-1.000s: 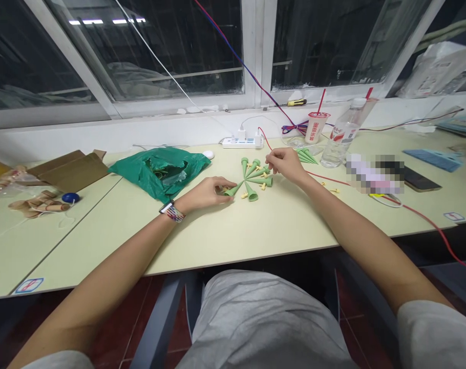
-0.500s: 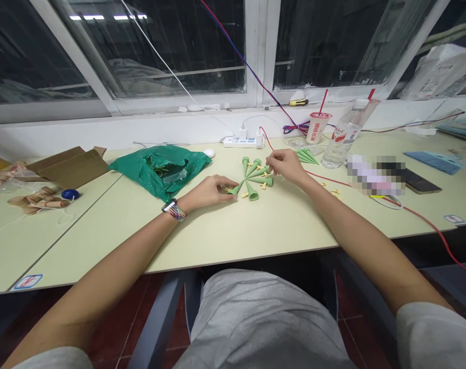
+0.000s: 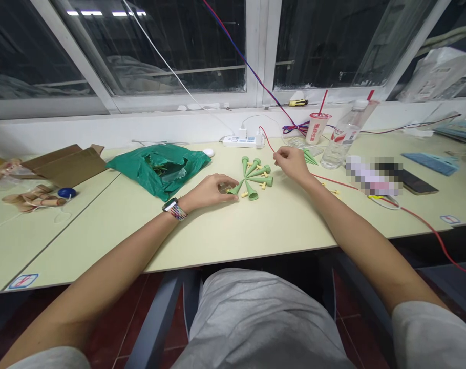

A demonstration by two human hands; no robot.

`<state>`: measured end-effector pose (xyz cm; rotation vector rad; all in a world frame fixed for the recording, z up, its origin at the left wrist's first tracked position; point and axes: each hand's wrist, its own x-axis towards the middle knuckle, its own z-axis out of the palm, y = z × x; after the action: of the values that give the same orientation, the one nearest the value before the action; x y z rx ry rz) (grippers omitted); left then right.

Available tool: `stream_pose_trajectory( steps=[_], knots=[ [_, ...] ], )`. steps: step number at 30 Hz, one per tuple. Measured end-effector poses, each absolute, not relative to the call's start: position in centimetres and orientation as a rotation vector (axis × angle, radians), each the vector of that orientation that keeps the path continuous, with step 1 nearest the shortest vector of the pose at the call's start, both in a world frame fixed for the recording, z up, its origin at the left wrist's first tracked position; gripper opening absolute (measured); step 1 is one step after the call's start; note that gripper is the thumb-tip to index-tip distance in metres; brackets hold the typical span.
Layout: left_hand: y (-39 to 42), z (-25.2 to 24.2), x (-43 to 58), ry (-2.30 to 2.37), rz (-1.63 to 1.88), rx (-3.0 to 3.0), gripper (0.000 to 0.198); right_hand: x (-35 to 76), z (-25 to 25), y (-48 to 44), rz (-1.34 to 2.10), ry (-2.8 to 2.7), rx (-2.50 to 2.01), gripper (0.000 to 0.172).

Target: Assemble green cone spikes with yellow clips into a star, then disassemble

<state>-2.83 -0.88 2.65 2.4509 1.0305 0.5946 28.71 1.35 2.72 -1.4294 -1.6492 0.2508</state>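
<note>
Left hand (image 3: 209, 191): where cones (image 3: 260, 180) fan, around one, grip unclear.
Right hand (image 3: 292, 163): opposite, fingertips together.
Desk (image 3: 233, 233): front edge nearer you.

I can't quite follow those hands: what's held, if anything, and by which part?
The left hand has fingers about the wide end of a green cone; a firm grip can't be told. The right hand shows nothing held.

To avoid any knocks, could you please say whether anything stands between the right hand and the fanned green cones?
Nothing visible stands between the right hand and the fanned green cones just left of it; nearby small yellow pieces lie among those cones.
</note>
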Motion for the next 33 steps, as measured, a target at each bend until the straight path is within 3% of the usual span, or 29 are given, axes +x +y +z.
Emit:
stream_pose_trajectory(
  steps=[3,6,13,18,27,33],
  knots=[
    [-1.0,2.8,-2.8,1.032,0.61,2.433,0.053,29.9,2.5,1.7,-0.15,-1.696,-1.632,0.02],
    [-1.2,3.2,-2.9,1.045,0.638,2.379,0.049,31.8,1.9,2.4,-0.337,-1.714,-1.832,0.026],
    [-1.3,3.5,-3.0,1.018,0.801,2.359,0.047,35.6,0.0,3.9,-0.269,-1.751,-2.098,0.023],
    [-1.2,3.5,-3.0,1.018,0.82,2.366,0.044,36.3,-0.6,4.7,-0.333,-1.749,-2.09,0.031],
    [-1.4,3.8,-3.0,1.035,0.847,2.365,0.043,36.4,-0.7,4.7,-0.293,-1.73,-2.044,0.013],
    [-1.1,3.6,-3.0,1.058,0.957,2.281,0.043,34.7,0.8,4.2,-0.232,-1.659,-1.89,0.024]
  ],
)
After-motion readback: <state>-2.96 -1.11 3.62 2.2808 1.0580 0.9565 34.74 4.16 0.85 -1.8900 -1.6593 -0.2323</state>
